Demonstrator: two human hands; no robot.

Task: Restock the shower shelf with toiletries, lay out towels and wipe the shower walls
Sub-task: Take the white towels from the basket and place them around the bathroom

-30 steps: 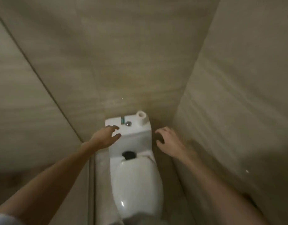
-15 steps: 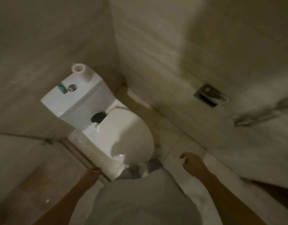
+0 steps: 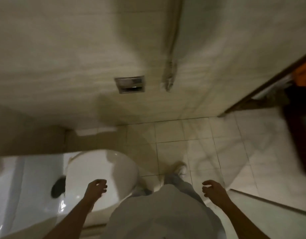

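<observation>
Nearest the camera, the person's pale top (image 3: 159, 213) fills the lower middle, with both bare forearms reaching forward on either side. The left hand (image 3: 95, 188) hangs above the closed toilet lid (image 3: 100, 169), its grip loosely curled and holding nothing; whether it touches the lid cannot be told. The right hand (image 3: 213, 189) hangs over the tiled floor (image 3: 209, 149), grip likewise slack and empty. Between the arms, one pale shoe (image 3: 180, 168) shows on the tiles.

Further out, the beige tiled wall (image 3: 62, 57) carries a recessed metal holder (image 3: 130, 84) and, just beside it to the right, a hanging metal hose (image 3: 169, 78), blurred. At the far right a dark doorway (image 3: 293, 104) opens onto something orange, too smeared to name.

None of the task's own things is in view: no shower shelf, toiletries, towels or wiping cloth. By my reading this is a walk between steps, empty-handed, likely to fetch supplies or reach the shower. The next move calls for finding a towel, bottle or cloth and taking hold of it before any restocking or wiping can go on
</observation>
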